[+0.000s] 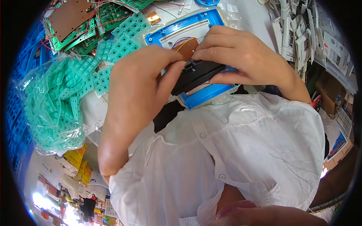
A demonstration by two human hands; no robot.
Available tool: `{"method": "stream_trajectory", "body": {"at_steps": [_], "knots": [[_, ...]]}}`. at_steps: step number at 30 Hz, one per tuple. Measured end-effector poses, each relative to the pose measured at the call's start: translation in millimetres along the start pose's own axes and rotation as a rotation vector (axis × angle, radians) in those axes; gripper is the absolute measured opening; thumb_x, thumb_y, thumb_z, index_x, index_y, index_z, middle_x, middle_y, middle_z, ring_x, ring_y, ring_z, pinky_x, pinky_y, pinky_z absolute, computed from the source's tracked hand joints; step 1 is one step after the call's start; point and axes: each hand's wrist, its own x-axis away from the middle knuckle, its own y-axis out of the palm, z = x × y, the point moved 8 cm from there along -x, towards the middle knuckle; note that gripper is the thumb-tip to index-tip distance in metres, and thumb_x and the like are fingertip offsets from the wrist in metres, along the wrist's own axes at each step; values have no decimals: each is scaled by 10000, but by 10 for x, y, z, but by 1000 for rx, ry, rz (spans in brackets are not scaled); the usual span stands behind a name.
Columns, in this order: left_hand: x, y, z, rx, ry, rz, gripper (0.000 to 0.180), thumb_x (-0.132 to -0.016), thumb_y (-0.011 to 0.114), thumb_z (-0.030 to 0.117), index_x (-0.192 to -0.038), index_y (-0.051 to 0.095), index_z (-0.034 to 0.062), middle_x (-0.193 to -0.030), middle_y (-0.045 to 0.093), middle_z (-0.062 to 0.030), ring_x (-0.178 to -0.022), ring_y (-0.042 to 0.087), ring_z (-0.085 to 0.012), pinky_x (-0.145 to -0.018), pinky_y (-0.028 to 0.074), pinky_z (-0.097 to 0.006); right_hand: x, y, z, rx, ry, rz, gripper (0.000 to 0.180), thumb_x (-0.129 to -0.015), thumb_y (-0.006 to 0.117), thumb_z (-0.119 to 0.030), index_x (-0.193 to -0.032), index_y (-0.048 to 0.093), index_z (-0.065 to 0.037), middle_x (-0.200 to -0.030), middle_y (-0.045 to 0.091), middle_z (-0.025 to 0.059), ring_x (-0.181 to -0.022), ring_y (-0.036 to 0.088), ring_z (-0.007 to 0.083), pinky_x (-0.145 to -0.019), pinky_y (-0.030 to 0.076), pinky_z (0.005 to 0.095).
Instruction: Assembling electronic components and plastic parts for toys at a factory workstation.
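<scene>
a: head view, from the left: a clear bag of green rubber keypads (pixel 52 105) lies at the left edge, loose green keypad sheets (pixel 120 37) and green circuit boards (pixel 75 26) with red wires above it.

b: and the left hand (pixel 139 83)?

a: its forearm rises from the lower left, wrist bent, back of the hand to the camera. the fingers are curled in, and the thumb presses on the left end of a black part (pixel 196 75). so it is closed on that part, pinching it.

b: where does the part sit?

a: between both hands, tilted, its left end lower, just over a blue and white casing (pixel 203 22) that lies open-side up on the table. a small brown board (pixel 187 49) with coloured wires shows right above the part.

b: the right hand (pixel 241 56)?

a: it comes in from the right, palm down, fingers bent over the top of the black part, fingertips meeting the left hand's near the brown board. it grips the part's right end too.

b: farther right?

a: white plastic casings (pixel 298 34) piled at the right edge.
</scene>
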Motion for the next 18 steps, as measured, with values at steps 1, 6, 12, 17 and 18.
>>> {"method": "stream_trajectory", "body": {"at_steps": [1, 6, 12, 17, 18], "knots": [[-93, -8, 35, -53, 95, -12, 108, -871, 743, 29, -966, 735, -24, -808, 709, -58, -628, 598, -107, -600, 484, -270, -18, -7, -16, -5, -2, 3, 430, -808, 782, -283, -1138, 653, -39, -1208, 677, 86, -1024, 638, 324, -866, 549, 417], [-250, 137, -154, 83, -102, -272, 102, -883, 740, 48, -945, 736, -33, -790, 716, -67, -679, 639, -114, -642, 512, -269, -29, -9, -14, -16, -12, 3, 436, -811, 778, -293, -1138, 664, -27, -1210, 672, 96, -1020, 640, 327, -851, 552, 422], [-281, 166, -177, 115, -170, -327, 103, -881, 737, 56, -923, 730, -38, -756, 703, -60, -675, 625, -96, -639, 508, -267, -35, 10, -5, -20, -31, -13, 488, -798, 789, -288, -1173, 678, 5, -1126, 656, 134, -1022, 632, 346, -836, 554, 436], [-261, 169, -161, 110, -198, -315, 96, -865, 720, 58, -891, 716, -34, -718, 674, -45, -645, 592, -85, -613, 483, -258, -43, 11, -39, -11, -27, -20, 491, -808, 779, -297, -1181, 675, 6, -1135, 656, 136, -1021, 630, 346, -841, 553, 436], [-254, 165, -142, 104, -206, -302, 97, -861, 717, 60, -887, 714, -33, -710, 667, -44, -639, 587, -84, -608, 478, -257, -42, 16, -42, -5, -29, -19, 495, -809, 778, -297, -1185, 672, 6, -1137, 657, 135, -1022, 630, 347, -841, 553, 436]]}}
